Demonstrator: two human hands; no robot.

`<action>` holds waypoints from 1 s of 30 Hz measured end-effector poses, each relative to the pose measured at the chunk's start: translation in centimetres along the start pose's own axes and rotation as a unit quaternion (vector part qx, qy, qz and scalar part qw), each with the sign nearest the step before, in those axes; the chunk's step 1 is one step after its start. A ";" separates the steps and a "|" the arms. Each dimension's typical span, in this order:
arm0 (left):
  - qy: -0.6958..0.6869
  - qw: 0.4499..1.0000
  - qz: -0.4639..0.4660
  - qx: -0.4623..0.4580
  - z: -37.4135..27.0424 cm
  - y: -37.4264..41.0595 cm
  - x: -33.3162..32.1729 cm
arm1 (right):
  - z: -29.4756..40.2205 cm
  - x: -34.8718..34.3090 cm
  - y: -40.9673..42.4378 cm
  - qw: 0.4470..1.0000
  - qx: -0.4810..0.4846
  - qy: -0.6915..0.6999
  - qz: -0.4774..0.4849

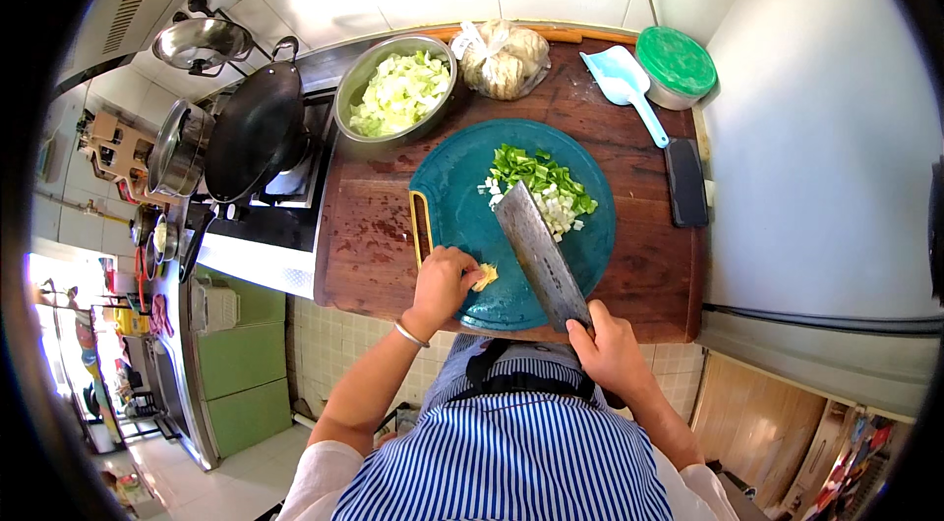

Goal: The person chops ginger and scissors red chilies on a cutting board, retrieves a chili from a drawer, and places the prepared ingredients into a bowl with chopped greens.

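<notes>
On the round teal cutting board (457, 167), near its lower left edge, my left hand (445, 283) pinches a small bunch of pale yellow slices (485, 277), perhaps ginger. My right hand (606, 351) grips the handle end of a cleaver (542, 259), whose wide steel blade slants up and left over the board. The blade's far end lies beside chopped green pieces (542, 171) and white pieces (557, 210), which look like cut scallion. A gap separates the blade from the yellow slices.
Behind the board stand a steel bowl of chopped cabbage (343, 104) and a tied plastic bag (504, 60). A light blue scoop (618, 75), a green-lidded container (675, 62) and a phone (686, 183) lie to the right. A black wok (254, 134) sits on the stove at left.
</notes>
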State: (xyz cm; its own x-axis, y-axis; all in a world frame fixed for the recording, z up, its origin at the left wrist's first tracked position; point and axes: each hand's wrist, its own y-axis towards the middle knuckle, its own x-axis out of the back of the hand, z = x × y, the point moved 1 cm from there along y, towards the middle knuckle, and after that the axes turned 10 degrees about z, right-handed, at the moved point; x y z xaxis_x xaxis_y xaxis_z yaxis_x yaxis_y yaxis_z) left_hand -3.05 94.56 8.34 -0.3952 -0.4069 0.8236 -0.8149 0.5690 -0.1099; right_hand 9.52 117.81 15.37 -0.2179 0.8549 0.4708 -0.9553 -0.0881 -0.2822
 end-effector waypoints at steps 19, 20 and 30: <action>-0.017 0.979 -0.203 0.000 -2.8 0.9 -2.9 | 0.2 -0.1 2.2 0.986 0.023 -0.160 0.036; -0.025 0.977 -0.212 -0.008 -3.2 0.8 -2.5 | 0.5 0.1 2.5 0.982 0.024 -0.181 0.041; -0.096 0.970 -0.219 -0.032 -1.1 0.6 -3.5 | 1.9 -0.8 3.8 0.954 0.037 -0.283 0.091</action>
State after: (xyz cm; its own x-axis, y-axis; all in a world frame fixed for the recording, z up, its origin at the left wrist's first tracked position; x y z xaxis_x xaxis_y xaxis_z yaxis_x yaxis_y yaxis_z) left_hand -1.73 97.12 6.04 -0.0929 -0.7417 0.6643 -0.8969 0.3521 0.2677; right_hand 5.66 115.76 15.52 -0.4349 0.4112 0.8011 -0.8981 -0.2625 -0.3528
